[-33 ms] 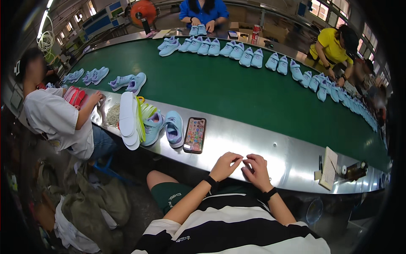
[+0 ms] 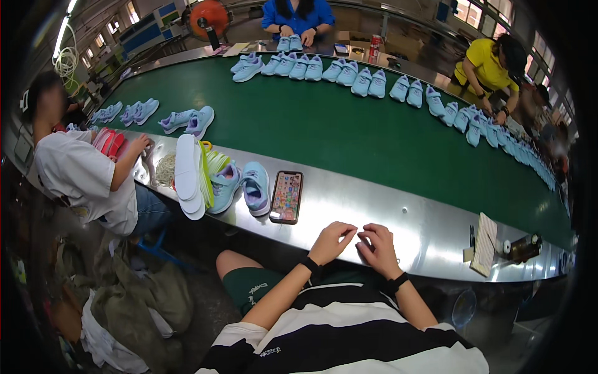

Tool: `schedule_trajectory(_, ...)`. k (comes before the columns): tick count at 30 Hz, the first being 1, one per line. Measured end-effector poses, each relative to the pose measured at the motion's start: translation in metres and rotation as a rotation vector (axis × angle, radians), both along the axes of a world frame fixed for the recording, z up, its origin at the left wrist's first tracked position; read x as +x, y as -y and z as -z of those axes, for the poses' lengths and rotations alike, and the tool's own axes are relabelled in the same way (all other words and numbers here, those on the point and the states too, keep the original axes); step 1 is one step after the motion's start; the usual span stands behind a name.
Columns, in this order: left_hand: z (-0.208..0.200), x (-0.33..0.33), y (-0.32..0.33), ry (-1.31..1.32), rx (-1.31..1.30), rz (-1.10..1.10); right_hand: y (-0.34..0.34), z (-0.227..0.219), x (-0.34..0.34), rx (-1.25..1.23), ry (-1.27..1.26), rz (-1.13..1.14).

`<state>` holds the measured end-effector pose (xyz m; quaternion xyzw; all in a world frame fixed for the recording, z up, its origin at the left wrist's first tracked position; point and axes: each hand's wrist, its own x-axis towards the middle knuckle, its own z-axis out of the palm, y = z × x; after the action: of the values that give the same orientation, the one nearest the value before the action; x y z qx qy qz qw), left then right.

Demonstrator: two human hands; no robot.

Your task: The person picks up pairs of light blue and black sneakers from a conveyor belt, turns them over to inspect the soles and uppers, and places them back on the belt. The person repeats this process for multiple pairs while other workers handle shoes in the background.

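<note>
My left hand [image 2: 333, 242] and my right hand [image 2: 379, 249] rest at the near edge of the metal table, fingertips almost meeting. Each hand is loosely curled, with a gap between thumb and fingers, and I see nothing held in either. Left of them a phone [image 2: 286, 197] with a lit screen of icons lies flat on the metal. Beside the phone stand a light blue sneaker [image 2: 255, 188] with a lilac lining and a second such sneaker [image 2: 225, 188]. White insoles [image 2: 189, 177] and yellow-green strips [image 2: 216, 161] lie against that second one.
Beyond the metal strip runs a green conveyor belt [image 2: 299, 118] with rows of blue sneakers [image 2: 361, 81] along its far side. A person in white [image 2: 87, 168] sits at my left; others work across the belt. A ruled pad [image 2: 484, 244] and a dark spool [image 2: 523, 248] lie at the right.
</note>
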<state>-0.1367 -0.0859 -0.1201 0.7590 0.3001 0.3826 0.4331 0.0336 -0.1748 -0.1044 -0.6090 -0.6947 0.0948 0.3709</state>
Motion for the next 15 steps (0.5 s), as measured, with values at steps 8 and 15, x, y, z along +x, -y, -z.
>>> schedule_trajectory(8, -0.003, -0.009, -0.006, -0.071, -0.173, -0.042, -0.009, 0.007, -0.009, 0.033, 0.154, 0.057)
schedule_trajectory(15, 0.008, -0.017, -0.009, 0.066, -0.282, -0.003, -0.009, 0.011, -0.015, 0.012, 0.135, 0.07)
